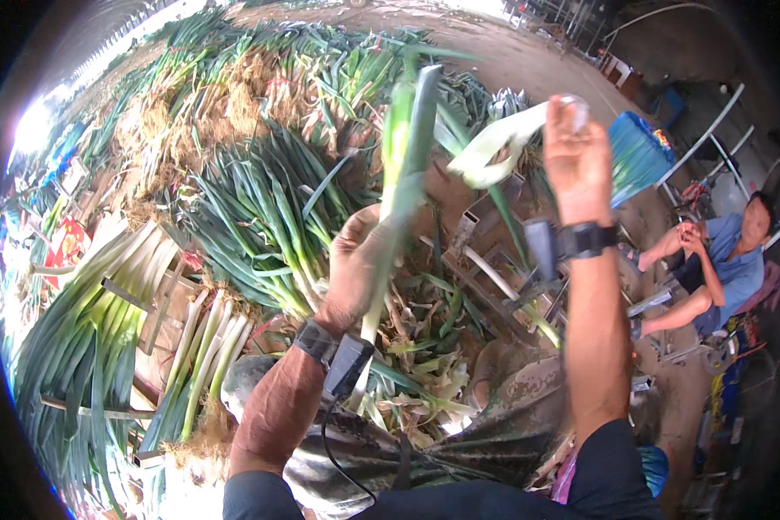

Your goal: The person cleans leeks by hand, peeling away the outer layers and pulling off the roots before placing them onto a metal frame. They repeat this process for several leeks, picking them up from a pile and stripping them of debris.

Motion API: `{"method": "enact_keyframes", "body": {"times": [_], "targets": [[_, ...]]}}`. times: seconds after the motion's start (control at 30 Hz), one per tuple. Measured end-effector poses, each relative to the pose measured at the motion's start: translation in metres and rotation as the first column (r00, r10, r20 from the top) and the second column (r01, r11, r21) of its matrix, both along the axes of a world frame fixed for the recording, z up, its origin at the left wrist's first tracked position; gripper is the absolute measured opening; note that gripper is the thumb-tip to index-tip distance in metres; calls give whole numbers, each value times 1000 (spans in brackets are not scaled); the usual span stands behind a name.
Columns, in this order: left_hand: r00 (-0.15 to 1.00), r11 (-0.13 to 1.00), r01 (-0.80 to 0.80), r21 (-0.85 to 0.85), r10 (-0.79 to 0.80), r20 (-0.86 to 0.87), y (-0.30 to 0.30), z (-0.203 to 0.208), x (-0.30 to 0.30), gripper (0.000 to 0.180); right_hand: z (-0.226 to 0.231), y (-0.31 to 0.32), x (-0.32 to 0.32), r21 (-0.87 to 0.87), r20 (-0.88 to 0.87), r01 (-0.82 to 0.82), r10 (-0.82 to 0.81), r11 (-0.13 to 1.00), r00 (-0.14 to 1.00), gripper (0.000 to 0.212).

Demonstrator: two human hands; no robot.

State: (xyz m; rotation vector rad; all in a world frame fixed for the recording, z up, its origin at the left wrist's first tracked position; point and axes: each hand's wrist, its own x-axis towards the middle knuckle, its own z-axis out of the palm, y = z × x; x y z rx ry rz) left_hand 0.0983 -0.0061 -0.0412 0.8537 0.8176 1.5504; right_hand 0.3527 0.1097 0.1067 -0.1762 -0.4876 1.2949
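My left hand [355,264] is closed around a leek [395,160], held upright in front of me with its pale stem hanging below the fist. The leek's upper part is blurred by motion. Up and to the right, my right hand [578,165] is raised with curled fingers, gripping a peeled leek leaf [499,149], whose pale, broad strip trails left toward the leek. Each wrist carries a dark strap with a small box. Below my hands lies a litter of peeled leek leaves [407,347].
A bundle of green leeks [264,208] lies left of my hand. Trimmed leeks rest on a metal rack [152,321] farther left. A large leek heap [234,87] covers the back. A metal frame [485,277] stands ahead. A seated person [726,260] is at right.
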Motion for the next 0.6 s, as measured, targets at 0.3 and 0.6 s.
{"method": "enact_keyframes", "body": {"times": [0.3,0.6], "targets": [[991,993,-113,-41,116,73,17,-18,-24,26,-40,-88,0,-177,790,-359,350,916,503,21],[976,982,-185,34,180,119,25,-20,-21,30,-123,-155,-53,-386,857,-639,1,665,-516,28]]}}
